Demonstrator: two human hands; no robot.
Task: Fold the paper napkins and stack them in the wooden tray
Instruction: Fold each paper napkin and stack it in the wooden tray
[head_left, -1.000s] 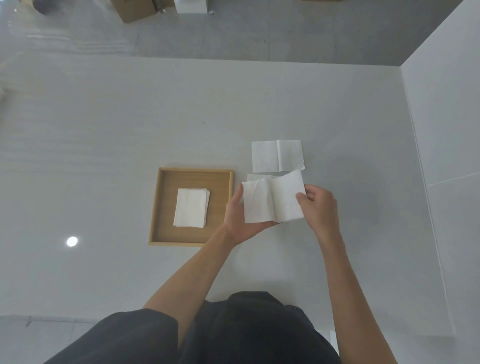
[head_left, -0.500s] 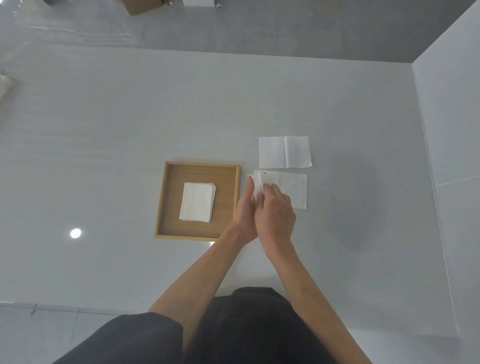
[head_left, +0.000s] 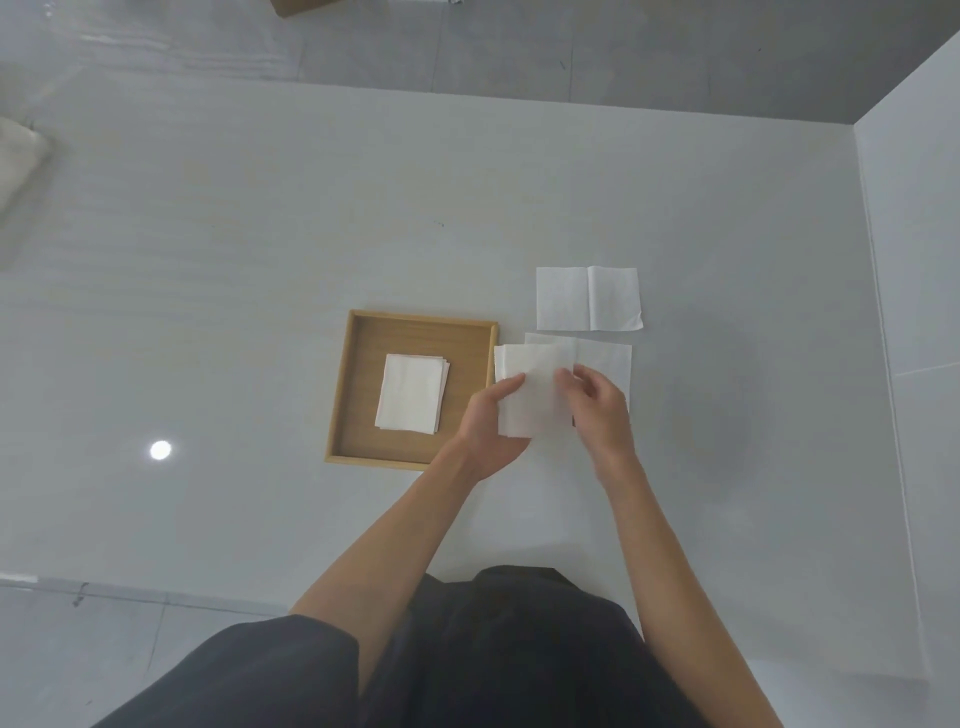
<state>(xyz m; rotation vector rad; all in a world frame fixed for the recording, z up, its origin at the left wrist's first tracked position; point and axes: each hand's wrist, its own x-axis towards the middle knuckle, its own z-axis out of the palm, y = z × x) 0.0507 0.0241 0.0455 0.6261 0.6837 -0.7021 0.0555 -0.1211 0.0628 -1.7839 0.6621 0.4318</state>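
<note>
Even, soft overhead light; round glare spot (head_left: 160, 450) on glossy table (head_left: 260, 260); wide-angle edge bending.

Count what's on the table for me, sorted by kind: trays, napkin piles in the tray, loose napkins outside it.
Trays: 1, the wooden tray.
Piles in the tray: 1, the folded stack.
Napkins outside the tray: 3, the held napkin in both hands, the near napkin under it, the far napkin.
Total: 5.

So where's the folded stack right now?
In the head view the folded stack lies inside the wooden tray, about centred, left of both hands and the napkin they hold.
</note>
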